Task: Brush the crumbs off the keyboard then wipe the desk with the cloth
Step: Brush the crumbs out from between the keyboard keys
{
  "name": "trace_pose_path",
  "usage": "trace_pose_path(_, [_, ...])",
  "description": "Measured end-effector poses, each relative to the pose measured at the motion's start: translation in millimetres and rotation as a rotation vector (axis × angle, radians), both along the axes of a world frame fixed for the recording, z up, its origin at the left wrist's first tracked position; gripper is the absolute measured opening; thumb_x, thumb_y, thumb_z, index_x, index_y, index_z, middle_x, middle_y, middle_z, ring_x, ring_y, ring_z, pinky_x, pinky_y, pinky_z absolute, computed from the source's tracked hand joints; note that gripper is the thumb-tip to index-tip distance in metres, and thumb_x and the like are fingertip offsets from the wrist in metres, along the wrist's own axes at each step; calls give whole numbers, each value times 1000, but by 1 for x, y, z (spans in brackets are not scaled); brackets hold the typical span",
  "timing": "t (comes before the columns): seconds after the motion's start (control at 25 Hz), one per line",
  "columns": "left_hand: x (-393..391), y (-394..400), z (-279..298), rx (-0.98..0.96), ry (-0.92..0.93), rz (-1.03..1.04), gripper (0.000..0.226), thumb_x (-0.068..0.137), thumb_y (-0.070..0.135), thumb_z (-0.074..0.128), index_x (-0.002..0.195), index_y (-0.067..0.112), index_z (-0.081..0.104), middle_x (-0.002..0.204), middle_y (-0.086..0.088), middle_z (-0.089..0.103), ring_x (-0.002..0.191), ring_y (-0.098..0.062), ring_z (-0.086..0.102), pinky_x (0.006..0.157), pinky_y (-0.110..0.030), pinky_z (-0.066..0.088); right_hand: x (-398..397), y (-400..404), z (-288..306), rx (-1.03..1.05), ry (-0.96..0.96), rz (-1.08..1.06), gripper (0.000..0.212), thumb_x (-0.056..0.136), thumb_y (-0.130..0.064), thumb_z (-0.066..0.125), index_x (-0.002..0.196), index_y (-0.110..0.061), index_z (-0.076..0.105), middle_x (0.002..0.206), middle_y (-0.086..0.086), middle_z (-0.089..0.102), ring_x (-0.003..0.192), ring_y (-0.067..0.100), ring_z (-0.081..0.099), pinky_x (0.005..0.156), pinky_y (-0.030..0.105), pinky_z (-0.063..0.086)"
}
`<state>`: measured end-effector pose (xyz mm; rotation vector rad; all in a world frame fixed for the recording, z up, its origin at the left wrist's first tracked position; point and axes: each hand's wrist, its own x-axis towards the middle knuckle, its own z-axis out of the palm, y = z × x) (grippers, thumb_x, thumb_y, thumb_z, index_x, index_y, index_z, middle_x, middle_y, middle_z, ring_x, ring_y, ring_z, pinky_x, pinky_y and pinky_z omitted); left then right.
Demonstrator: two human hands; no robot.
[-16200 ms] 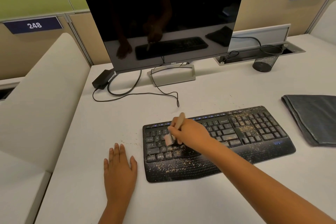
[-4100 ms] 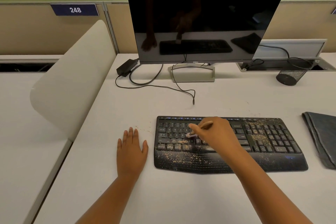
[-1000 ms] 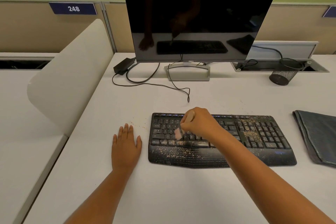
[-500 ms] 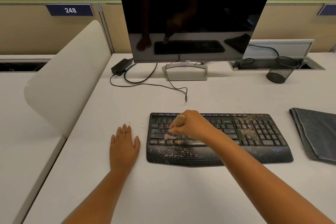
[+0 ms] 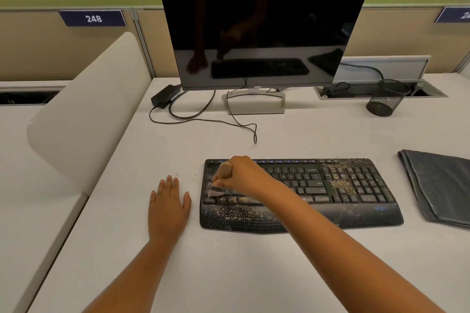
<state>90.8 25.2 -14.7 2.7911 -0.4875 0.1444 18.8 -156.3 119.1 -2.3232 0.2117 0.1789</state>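
A black keyboard [image 5: 330,185] lies on the white desk [image 5: 229,274], with crumbs on its wrist rest and on the number pad at the right. My right hand [image 5: 243,176] grips a small wooden-handled brush [image 5: 220,184], whose pale bristles touch the keys at the keyboard's left end. My left hand [image 5: 169,207] rests flat on the desk just left of the keyboard, fingers straight. A folded dark grey cloth [image 5: 440,185] lies at the desk's right edge.
A dark monitor [image 5: 262,30] stands behind the keyboard on a silver base, with a power brick [image 5: 164,99] and loose cables [image 5: 203,119] at its left. A black mesh cup [image 5: 386,99] sits back right. A white divider [image 5: 86,109] borders the left. A few crumbs [image 5: 188,176] lie beside the keyboard.
My right hand has swept the brush leftward along the lower key rows toward the keyboard's left end. My left hand has stayed flat in place.
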Motion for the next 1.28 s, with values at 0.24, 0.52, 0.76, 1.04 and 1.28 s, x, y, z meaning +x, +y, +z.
trace_pose_path(0.24, [1,0,0,-5,5,1,54,94,30,41,142,5,32,150,-10,29,140,-23,21,114,-39,12,-28,-58,-2,-163,103,-65,9,82,-16,71,88,-10,75,96,3,73,90,16,67,86,35,54])
trace_pose_path(0.52, [2,0,-1,-3,0,-4,53,94,29,43,140,4,35,148,-11,32,139,-25,24,113,-41,15,-73,-117,7,-197,147,-170,7,83,-14,70,85,-11,77,99,-4,73,75,0,61,57,11,40])
trace_pose_path(0.76, [2,1,-2,-11,-2,-5,53,93,28,44,139,3,36,147,-13,33,138,-27,26,113,-42,16,-101,-149,8,-213,152,-272,19,82,-12,71,66,-23,72,85,-13,70,66,-7,59,53,7,37])
trace_pose_path(1.04, [3,1,-5,-1,-4,0,53,93,29,45,138,2,38,147,-14,34,138,-27,26,112,-43,17,-129,-171,4,-288,127,-361,6,80,-16,72,77,-16,77,84,-14,68,70,-6,56,60,13,41])
trace_pose_path(1.28, [4,1,-5,5,3,-1,54,94,30,44,139,3,36,148,-13,32,139,-26,25,113,-41,16,-137,-167,8,-251,47,-615,5,84,-17,66,82,-15,70,72,-3,64,61,7,53,49,18,34])
